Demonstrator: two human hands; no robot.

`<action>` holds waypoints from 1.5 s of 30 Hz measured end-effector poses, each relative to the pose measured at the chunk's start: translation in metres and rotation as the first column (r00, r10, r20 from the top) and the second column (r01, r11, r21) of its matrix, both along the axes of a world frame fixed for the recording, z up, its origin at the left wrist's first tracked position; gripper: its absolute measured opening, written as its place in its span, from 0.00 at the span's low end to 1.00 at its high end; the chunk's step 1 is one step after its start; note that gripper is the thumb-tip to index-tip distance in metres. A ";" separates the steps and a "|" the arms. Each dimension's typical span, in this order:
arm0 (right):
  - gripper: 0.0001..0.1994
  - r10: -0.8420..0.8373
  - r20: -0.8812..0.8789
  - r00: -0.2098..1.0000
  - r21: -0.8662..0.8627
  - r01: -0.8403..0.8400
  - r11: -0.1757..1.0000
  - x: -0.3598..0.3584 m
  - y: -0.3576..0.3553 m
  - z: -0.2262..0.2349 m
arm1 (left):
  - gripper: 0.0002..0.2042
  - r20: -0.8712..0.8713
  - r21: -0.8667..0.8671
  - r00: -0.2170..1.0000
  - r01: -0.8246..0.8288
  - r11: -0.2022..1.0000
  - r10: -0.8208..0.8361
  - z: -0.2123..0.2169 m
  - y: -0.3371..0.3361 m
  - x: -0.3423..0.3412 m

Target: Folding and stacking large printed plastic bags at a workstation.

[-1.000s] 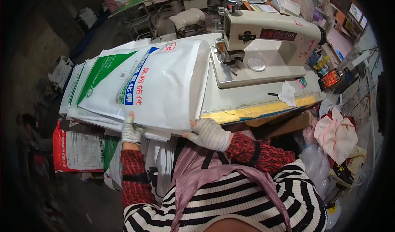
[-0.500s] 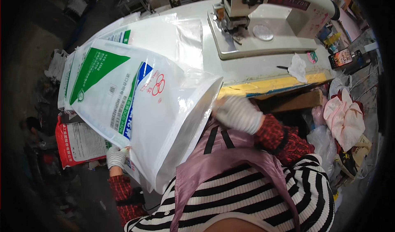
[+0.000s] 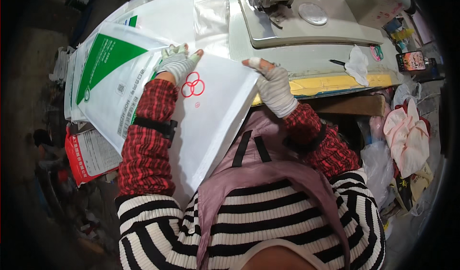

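Note:
A large white woven sack (image 3: 206,131) with green and blue printing and red rings lies over the table's near edge and hangs down before my lap. My left hand (image 3: 177,64), in a pale fingertip-less glove, rests on its upper face with fingers spread. At the sack's right corner my right hand (image 3: 279,90), gloved likewise, has its fingers closed on the edge, the thumb and fingertips near the corner. Part of the sack is hidden under my left forearm. Beneath and behind it lie more white sacks (image 3: 170,13).
A sewing machine (image 3: 273,40) stands on the table at the far right. Nearer are a black pen (image 3: 337,62), crumpled white cloth (image 3: 357,66), scissors (image 3: 377,53) and a phone (image 3: 412,61). Yellow material (image 3: 330,84) lines the table edge. A red-and-white sack (image 3: 91,150) lies left.
My left hand has moved from the sack's lower left edge up onto its face. My right hand has risen slightly to the corner, and the sack's gaping mouth now lies flatter.

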State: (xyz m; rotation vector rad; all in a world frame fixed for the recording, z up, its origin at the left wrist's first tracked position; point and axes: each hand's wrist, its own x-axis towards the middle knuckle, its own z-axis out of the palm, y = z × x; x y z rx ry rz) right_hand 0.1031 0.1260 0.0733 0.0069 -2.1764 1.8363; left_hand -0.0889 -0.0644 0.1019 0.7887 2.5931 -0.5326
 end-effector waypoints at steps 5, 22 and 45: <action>0.21 -0.022 0.089 0.996 0.004 0.021 1.000 0.008 0.009 -0.018 | 0.35 -0.068 0.168 0.933 -0.338 0.926 0.353 -0.008 -0.006 0.011; 0.16 0.099 0.054 0.994 0.759 -0.105 0.642 0.010 0.020 -0.005 | 0.14 0.812 0.387 -0.016 -0.732 -0.560 0.583 0.006 -0.161 0.364; 0.19 0.709 0.510 0.487 -0.192 -0.739 0.646 -0.010 -0.216 0.055 | 0.19 0.029 0.762 -0.160 -0.636 -0.126 0.987 -0.056 -0.362 0.490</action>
